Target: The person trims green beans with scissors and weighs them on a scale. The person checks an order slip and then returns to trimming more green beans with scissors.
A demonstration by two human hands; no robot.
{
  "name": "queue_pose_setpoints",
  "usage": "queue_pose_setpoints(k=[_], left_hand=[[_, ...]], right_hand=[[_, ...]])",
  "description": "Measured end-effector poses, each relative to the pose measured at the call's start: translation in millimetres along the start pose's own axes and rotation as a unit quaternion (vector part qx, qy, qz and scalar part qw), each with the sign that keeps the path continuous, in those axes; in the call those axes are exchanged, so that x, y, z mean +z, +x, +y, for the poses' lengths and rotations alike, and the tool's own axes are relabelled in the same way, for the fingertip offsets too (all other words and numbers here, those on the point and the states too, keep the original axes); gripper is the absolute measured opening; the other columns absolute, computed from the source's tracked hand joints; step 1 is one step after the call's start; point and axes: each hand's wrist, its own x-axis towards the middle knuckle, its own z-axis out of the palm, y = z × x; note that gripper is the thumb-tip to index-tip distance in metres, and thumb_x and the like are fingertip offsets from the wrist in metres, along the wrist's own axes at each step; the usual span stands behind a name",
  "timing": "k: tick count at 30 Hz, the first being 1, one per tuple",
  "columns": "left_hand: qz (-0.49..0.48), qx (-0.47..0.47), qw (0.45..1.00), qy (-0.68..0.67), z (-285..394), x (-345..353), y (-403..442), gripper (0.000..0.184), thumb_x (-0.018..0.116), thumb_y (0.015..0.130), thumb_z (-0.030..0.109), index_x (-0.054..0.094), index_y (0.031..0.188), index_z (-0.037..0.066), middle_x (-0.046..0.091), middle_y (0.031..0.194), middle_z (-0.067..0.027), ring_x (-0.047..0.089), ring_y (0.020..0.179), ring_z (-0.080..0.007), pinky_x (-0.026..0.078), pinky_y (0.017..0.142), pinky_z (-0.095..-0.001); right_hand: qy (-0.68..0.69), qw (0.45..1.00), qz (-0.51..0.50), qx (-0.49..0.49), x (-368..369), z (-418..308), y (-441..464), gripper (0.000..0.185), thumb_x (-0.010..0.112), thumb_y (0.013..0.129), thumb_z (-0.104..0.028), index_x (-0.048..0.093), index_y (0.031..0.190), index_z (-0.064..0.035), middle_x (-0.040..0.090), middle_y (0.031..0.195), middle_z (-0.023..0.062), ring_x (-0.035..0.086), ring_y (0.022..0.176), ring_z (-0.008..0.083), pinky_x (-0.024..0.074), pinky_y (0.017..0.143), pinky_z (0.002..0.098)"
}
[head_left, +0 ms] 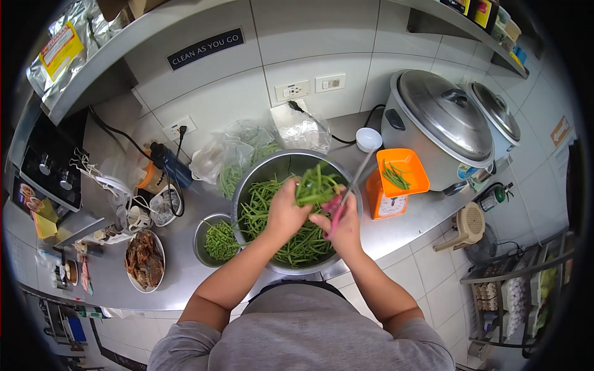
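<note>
Over a large metal bowl (pixel 237 196) of cut green beans, my left hand (pixel 289 211) grips a bunch of green beans (pixel 316 185). My right hand (pixel 344 226) holds scissors (pixel 336 219) with pink handles; their blades point up and away, to the right of the bunch. Left of the large bowl stands a smaller metal bowl (pixel 199 242) with short cut bean pieces (pixel 221 241). An orange scale (pixel 388 204) to the right carries an orange tray (pixel 411 166) with a few beans on it.
Large rice cookers (pixel 414 133) stand at the back right, near a small white bowl (pixel 369 140). Plastic bags (pixel 232 154) with beans lie behind the large bowl. A white dish of browned meat (pixel 144 261) is at the left. Shelves (pixel 142 37) hang overhead.
</note>
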Motion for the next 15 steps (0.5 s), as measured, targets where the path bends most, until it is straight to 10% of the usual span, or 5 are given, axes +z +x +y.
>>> queue_pose_setpoints(k=[8,13,15], left_hand=[[-0.283,-0.03,0.933,0.219,0.8,-63.3,-0.5,0.115,0.084,0.06,0.044,0.021,0.146,-0.001,0.03,0.145,-0.0285,0.028,0.138,-0.0379,0.021,0.115,-0.0422],[-0.196,0.084,0.977,-0.023,17.1,-71.2,4.9,0.102,0.078,0.074,0.029,0.015,0.148,-0.002,0.029,0.147,-0.0273,0.028,0.138,-0.0367,0.023,0.114,-0.0389],[-0.196,0.049,0.976,-0.079,16.5,-51.4,-0.5,0.076,0.071,0.083,0.023,0.029,0.139,-0.003,0.049,0.131,-0.025,0.049,0.122,-0.0334,0.038,0.1,-0.0383]], right_hand=[[-0.007,0.994,-0.059,0.088,13.1,-27.3,48.8,0.055,0.074,0.069,0.003,0.052,0.12,0.0017,0.067,0.096,0.0087,0.063,0.086,0.012,0.0498,0.075,0.0243],[-0.014,0.994,-0.098,0.051,12.1,-38.6,55.2,0.06,0.077,0.068,0.0,0.051,0.122,0.0003,0.066,0.091,0.0073,0.061,0.078,0.0114,0.0493,0.069,0.0242],[0.015,0.991,-0.125,0.04,16.3,-39.8,56.6,0.06,0.077,0.068,0.0,0.051,0.122,0.0001,0.066,0.091,0.007,0.061,0.078,0.0112,0.0492,0.069,0.0242]])
